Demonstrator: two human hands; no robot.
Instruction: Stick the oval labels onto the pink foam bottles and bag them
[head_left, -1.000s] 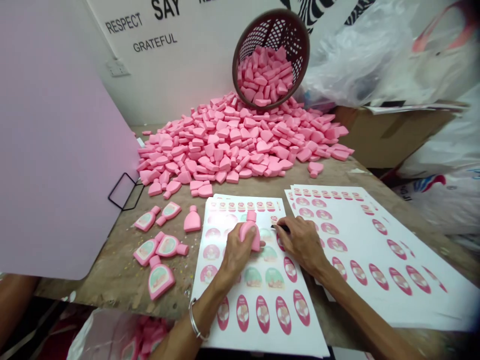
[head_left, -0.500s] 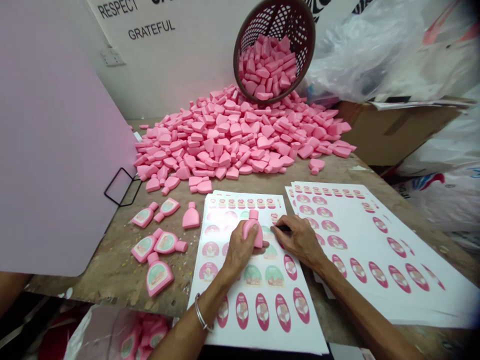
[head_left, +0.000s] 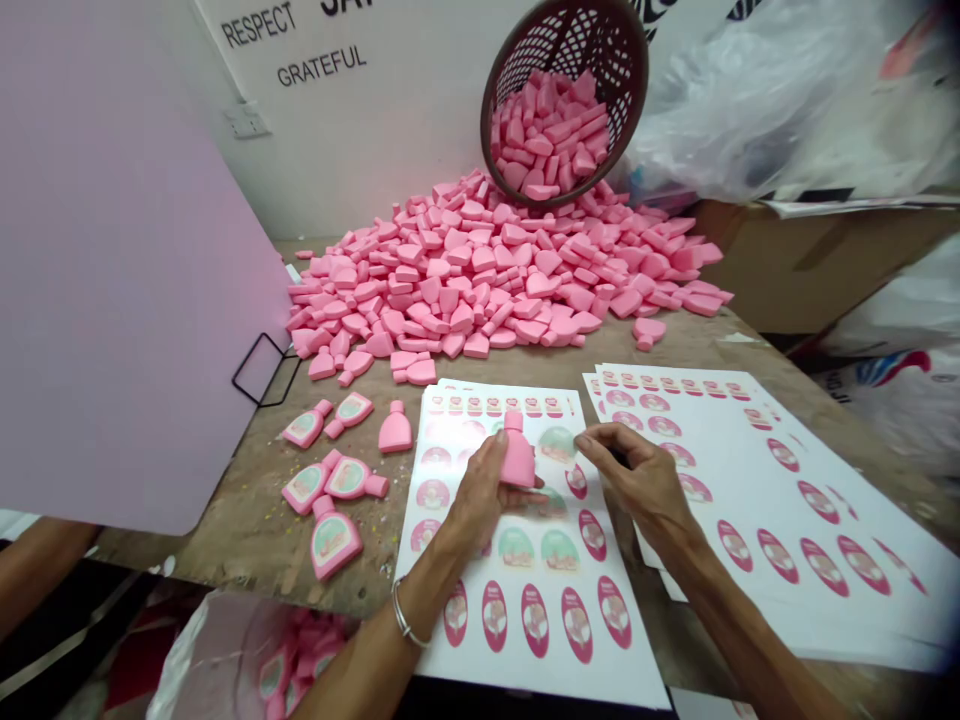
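Left hand [head_left: 484, 490] has its fingers [head_left: 489, 450] clenched around a pink foam bottle [head_left: 517, 455], held upright just above the sticker sheet [head_left: 514, 615] on the desk [head_left: 225, 540]. Right hand [head_left: 637, 475] sits beside it, fingers curled; a small dark item [head_left: 619, 456] may be between them, but can't tell if it's gripped. Risks: the unfixed sheet could slide under pressure, a turning bottle could get a crooked label, and the tilted basket [head_left: 562, 100] could shed foam pieces onto the sheets.

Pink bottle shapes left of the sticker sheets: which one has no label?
The plain pink bottle shape closest to the sticker sheet, neck pointing away from you; the five labelled bottle shapes beside it all show labels.
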